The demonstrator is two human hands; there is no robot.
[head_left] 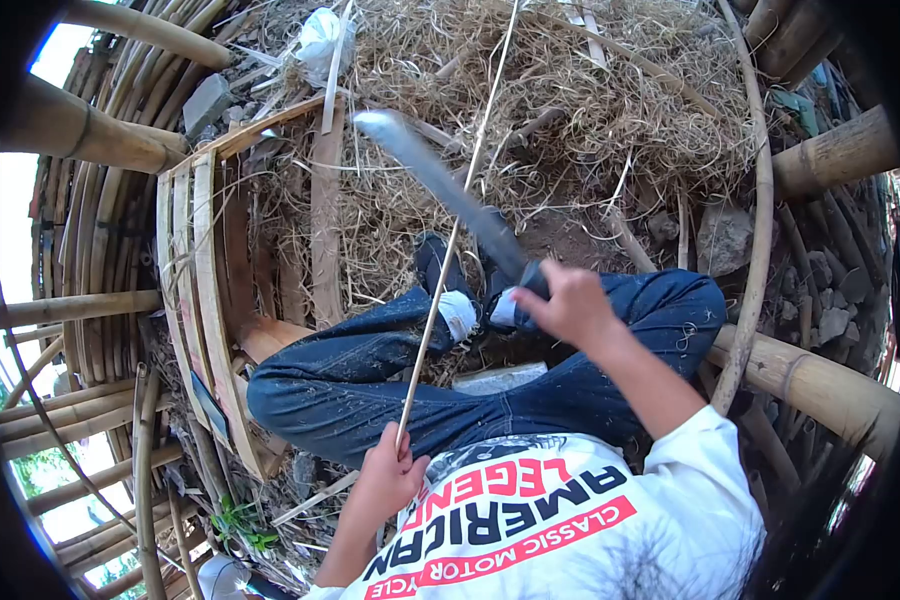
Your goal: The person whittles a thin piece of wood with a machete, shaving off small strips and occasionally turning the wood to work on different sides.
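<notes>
My right hand (575, 310) is wrapped round the dark handle of a machete (415, 155). Its blade is slightly smeared by motion and points up and to the left, overlapping a long thin bamboo strip (425, 350) in this view. The lower end of that strip is gripped in my closed left hand (390, 478), close to my shirt. From there the strip runs forward past my bent legs and out at the top of the view. My dark shoes (435, 262) and jeans (360, 385), flecked with shavings, lie beneath the two tools' crossing area.
Heaped bamboo shavings (580, 110) cover the ground ahead. A wooden crate (208, 260) lies by my left knee. Thick bamboo poles (820, 385) stick in from both sides, with rocks (725, 240) at the right. Up front sits a white plastic bag (320, 42).
</notes>
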